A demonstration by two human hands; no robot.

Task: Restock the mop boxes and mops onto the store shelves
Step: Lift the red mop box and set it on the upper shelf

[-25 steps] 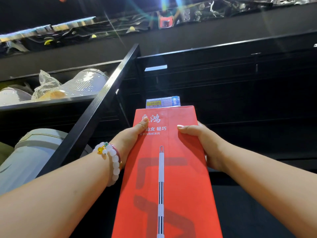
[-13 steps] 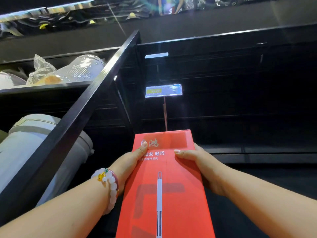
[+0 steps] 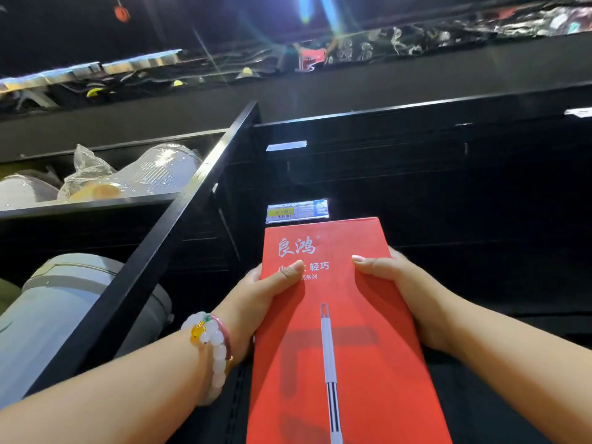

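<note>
Presently, one red mop box (image 3: 339, 331) is held up lengthwise in front of the dark shelving (image 3: 448, 193), its far end just below the price tag (image 3: 297, 211) on the shelf rail. Left hand (image 3: 266, 293) grasps the box's left edge, thumb flat on the printed face; right hand (image 3: 407, 293) grasps the right edge likewise, thumb on top, fingers hidden under the box. Box lies between the two hands, both near its far third; the near end runs out of view at the bottom. Judged step: carrying a box to its slot in the right-hand bay, not yet placed. Next move likely calls for steering the far end into the dark opening past the tag and keeping it clear of the black upright post (image 3: 166, 238) on the left. The left bay holds plastic-wrapped goods (image 3: 137, 174) and a grey bin (image 3: 64, 302). Shelf depth cannot be judged; too dark.
</note>
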